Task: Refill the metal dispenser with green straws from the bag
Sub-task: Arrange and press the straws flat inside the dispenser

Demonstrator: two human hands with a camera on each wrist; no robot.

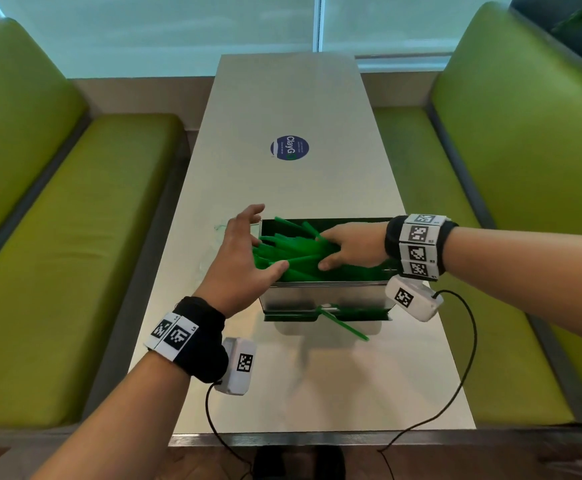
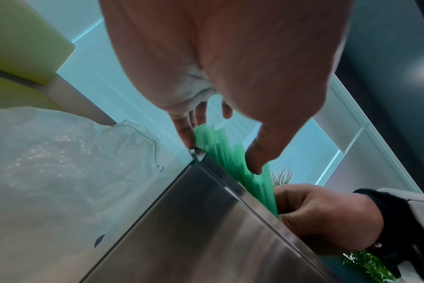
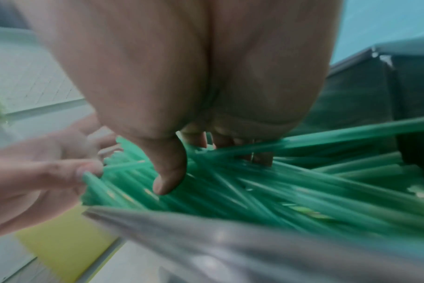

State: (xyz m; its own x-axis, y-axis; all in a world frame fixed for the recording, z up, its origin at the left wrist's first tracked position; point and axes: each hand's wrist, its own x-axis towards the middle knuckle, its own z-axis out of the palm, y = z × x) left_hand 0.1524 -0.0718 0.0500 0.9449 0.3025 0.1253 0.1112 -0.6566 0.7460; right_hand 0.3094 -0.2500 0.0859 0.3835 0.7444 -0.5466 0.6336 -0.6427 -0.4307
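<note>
The metal dispenser [image 1: 324,296] stands in the middle of the table, its open top heaped with green straws [image 1: 296,251] lying crossed and uneven. My left hand [image 1: 248,247] is at the dispenser's left end, fingers straight and spread, thumb and fingertips touching the straw ends [image 2: 262,189]. My right hand [image 1: 338,249] lies on top of the pile, thumb out, fingers dipping among the straws [image 3: 303,191]. One loose straw [image 1: 345,325] sticks out of the front tray. The clear plastic bag [image 2: 61,162] lies crumpled on the table left of the dispenser [image 2: 194,229].
The long table [image 1: 317,375] runs away from me, with a round blue sticker [image 1: 289,148] beyond the dispenser. Green bench seats flank it on the left [image 1: 57,271] and on the right [image 1: 525,168]. Black cables hang from both wrist cameras over the near edge.
</note>
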